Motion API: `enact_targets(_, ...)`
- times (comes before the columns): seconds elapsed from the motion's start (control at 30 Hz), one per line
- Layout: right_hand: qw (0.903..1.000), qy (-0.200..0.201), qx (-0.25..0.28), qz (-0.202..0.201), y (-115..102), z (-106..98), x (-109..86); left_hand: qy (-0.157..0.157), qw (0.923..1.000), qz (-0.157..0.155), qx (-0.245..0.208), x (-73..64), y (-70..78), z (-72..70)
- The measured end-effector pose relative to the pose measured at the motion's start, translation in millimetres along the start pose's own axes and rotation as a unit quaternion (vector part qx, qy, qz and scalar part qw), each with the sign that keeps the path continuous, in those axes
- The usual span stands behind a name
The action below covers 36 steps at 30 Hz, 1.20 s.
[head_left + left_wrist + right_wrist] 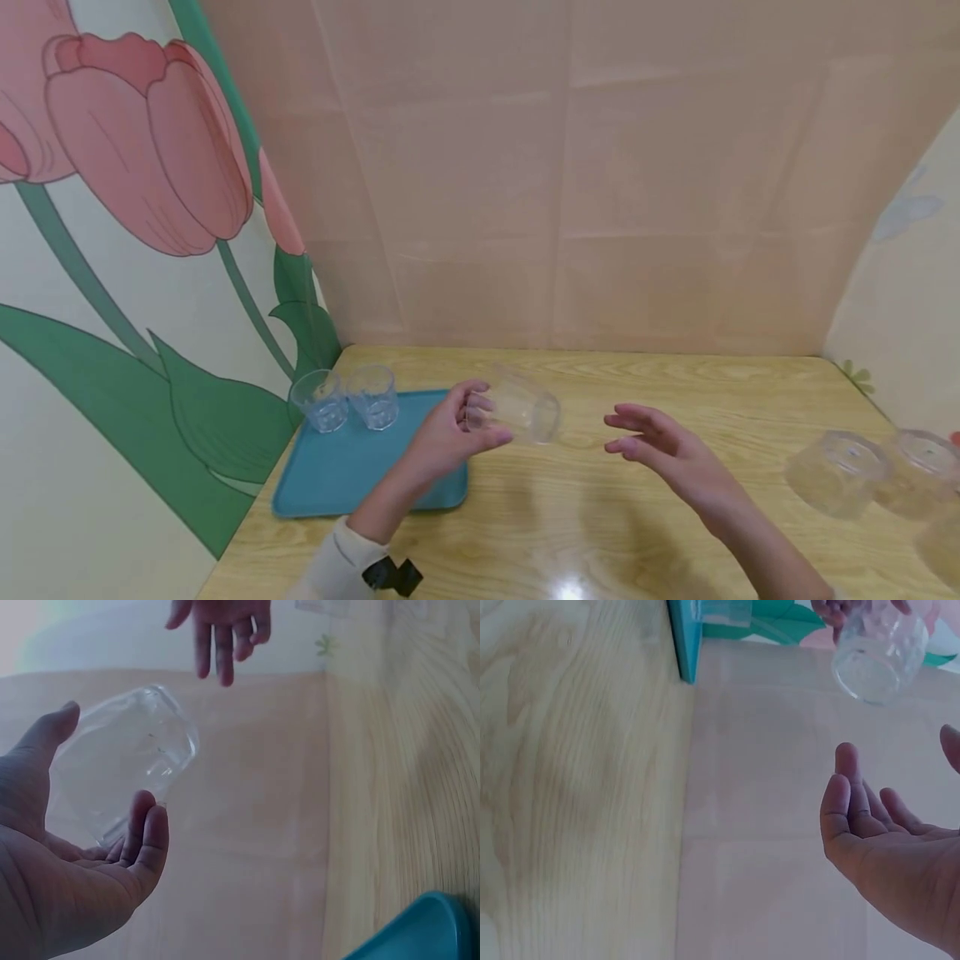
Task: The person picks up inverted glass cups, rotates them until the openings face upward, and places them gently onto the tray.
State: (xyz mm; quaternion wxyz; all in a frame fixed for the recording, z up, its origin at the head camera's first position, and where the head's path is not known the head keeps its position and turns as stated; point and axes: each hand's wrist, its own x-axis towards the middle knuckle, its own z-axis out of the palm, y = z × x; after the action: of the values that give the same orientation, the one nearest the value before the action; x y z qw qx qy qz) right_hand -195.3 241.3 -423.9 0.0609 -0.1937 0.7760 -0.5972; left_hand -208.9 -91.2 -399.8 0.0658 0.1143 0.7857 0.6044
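So, head view first: a clear, see-through tumbler (517, 408) (glass or plastic, can't be told) is held up over the light wood-grain table (540, 533) by the left hand (450, 429), thumb and fingers curled round its mouth end. It's tipped on its side, with the thick round base pointed towards the right hand (671, 454). That one's well apart from it, fingers released and loosely bent. A pale sleeve (337, 557) and a small black device (392, 575) are worn at the left wrist. Off to the left, two upright clear tumblers (375, 400) are parked side by side at the back of a flat blue rectangular tray (352, 471). Over on the right, a couple of upside-down clear cups (840, 475) are stood on the wood, with another one cut off by the frame edge. The back is covered by a pinkish-beige sheet (570, 183), and big pink tulips (150, 150) are painted on the left wall.

Left wrist view: the tumbler is seen between thumb and fingers, and a corner of the tray is caught at the bottom.

Right wrist view: the free fingers are seen gently curved, with the tumbler's round base shown beyond them.
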Motion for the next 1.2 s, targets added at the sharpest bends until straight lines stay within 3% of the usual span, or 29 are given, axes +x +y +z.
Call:
enact_targets(0.47,0.9959,0.007,-0.087,0.021,0.5,-26.9,-10.1,0.040,0.9981,-0.005,0.046,-1.1,-5.8,-22.0)
enact_targets(0.7,0.9911,0.021,-0.129,0.029,3.3,-42.8,-16.5,0.070,0.9936,-0.021,0.086,-3.2,-9.5,-30.5)
enact_targets(0.93,0.9824,0.024,-0.183,0.028,7.9,-58.7,-22.8,0.088,0.9904,-0.024,0.104,-3.6,-13.3,-39.7)
enact_targets(1.2,0.9692,0.021,-0.239,0.055,10.3,-76.5,-31.4,0.116,0.9858,-0.030,0.117,-1.1,-20.0,-51.3)
